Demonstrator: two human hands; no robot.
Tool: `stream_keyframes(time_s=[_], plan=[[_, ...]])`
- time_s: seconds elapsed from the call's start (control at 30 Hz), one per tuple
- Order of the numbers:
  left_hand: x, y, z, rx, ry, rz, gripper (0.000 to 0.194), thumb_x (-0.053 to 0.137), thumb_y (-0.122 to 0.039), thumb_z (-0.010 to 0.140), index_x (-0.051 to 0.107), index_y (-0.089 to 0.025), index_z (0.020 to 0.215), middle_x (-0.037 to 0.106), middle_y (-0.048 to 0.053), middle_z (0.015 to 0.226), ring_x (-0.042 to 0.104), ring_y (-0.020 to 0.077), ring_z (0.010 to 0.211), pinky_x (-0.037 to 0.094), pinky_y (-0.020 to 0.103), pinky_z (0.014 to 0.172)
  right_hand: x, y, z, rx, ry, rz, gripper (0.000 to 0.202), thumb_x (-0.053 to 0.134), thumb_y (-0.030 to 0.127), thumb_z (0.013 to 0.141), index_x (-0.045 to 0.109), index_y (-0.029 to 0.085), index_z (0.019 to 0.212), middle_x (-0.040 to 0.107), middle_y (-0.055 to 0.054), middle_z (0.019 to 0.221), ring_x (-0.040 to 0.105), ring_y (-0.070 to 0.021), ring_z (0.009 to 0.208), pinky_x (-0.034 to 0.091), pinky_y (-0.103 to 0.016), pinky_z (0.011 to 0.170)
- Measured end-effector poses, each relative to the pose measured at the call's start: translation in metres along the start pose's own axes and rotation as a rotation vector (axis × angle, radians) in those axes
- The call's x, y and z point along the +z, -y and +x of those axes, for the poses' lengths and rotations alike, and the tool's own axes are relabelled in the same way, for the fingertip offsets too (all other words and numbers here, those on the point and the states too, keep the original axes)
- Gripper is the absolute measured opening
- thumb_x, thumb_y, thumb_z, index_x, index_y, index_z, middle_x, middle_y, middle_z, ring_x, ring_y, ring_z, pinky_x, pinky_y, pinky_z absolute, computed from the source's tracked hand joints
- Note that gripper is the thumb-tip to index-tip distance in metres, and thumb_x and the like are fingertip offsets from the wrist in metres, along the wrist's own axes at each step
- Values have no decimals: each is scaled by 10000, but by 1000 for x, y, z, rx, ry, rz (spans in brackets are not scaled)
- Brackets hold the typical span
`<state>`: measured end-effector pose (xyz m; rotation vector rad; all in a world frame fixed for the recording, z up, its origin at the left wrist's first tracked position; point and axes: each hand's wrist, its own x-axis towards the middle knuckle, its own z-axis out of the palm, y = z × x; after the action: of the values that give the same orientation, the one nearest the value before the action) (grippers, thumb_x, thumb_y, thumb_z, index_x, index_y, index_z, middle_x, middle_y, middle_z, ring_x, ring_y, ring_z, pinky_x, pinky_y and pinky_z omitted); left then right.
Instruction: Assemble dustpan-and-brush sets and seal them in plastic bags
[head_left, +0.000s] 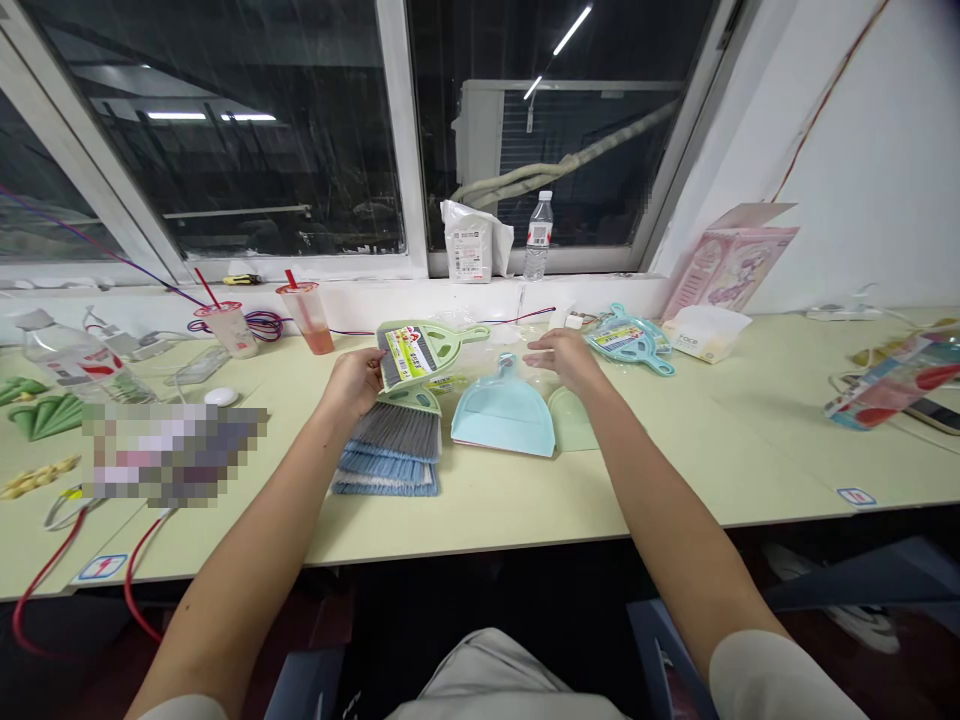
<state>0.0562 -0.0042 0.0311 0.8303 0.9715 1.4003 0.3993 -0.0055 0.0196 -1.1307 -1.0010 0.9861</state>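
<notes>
My left hand is closed on the left edge of a light green dustpan-and-brush set, which has a printed label and grey bristles. It is held tilted above a stack of hand brushes with grey and blue bristles. My right hand hovers above the table with its fingers apart and nothing visible in them. Below and left of it lies a light blue dustpan. A pale green dustpan is partly hidden by my right forearm. Beyond that hand lies a labelled blue dustpan-and-brush set.
Two drink cups with red straws, one holding orange liquid, stand at the back left. A water bottle and white packet occupy the sill. A pink box and tissue pack are right. Red cables hang over the front edge.
</notes>
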Motion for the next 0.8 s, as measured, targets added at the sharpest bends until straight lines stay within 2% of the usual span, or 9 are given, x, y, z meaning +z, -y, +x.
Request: stream_keyframes(time_s=[0.07,0.17,0.27,0.4,0.57,0.7,0.8], plan=[[0,-2,-1,-22,7,7,237,612,-124,681,651,-95,914,708,96,723,729,246,659,625,347,620,-21,5,0,7,8,170,205,691,98,706,513,201,715,720,-55,799,732,-220,665,621,-393,674],[2,-1,-3,-22,33,24,240,620,-114,671,651,-94,908,706,88,709,725,248,652,623,353,606,-51,5,-2,-28,28,286,225,691,141,732,476,207,729,738,-63,861,763,-266,743,639,-476,707],[6,4,-5,-3,66,42,276,631,-106,655,659,-93,930,701,74,695,730,258,673,626,369,618,-65,1,-5,-101,57,308,234,707,161,709,477,205,720,749,-66,908,769,-274,809,640,-485,751],[5,10,-4,38,108,68,238,634,-108,652,663,-101,888,693,70,678,726,252,663,610,344,584,-62,-1,-10,-152,110,306,227,721,183,698,496,204,722,756,-62,950,765,-264,847,640,-459,753],[1,10,-3,86,169,95,191,663,-125,671,673,-106,861,703,77,702,727,242,667,590,310,551,-46,-1,-19,-113,133,323,271,753,195,696,483,206,715,757,-52,963,767,-274,870,636,-441,718],[4,8,-7,46,176,70,225,663,-102,689,688,-92,913,723,91,751,738,250,712,618,337,611,-37,-2,-26,-92,194,333,285,765,184,689,481,206,704,758,-62,1009,766,-288,901,628,-419,693],[7,7,-10,-11,182,55,218,652,-96,708,688,-83,922,729,100,771,735,239,708,625,336,632,-33,-3,-30,-77,239,351,291,782,193,683,493,206,710,757,-70,1034,761,-299,928,627,-453,743]])
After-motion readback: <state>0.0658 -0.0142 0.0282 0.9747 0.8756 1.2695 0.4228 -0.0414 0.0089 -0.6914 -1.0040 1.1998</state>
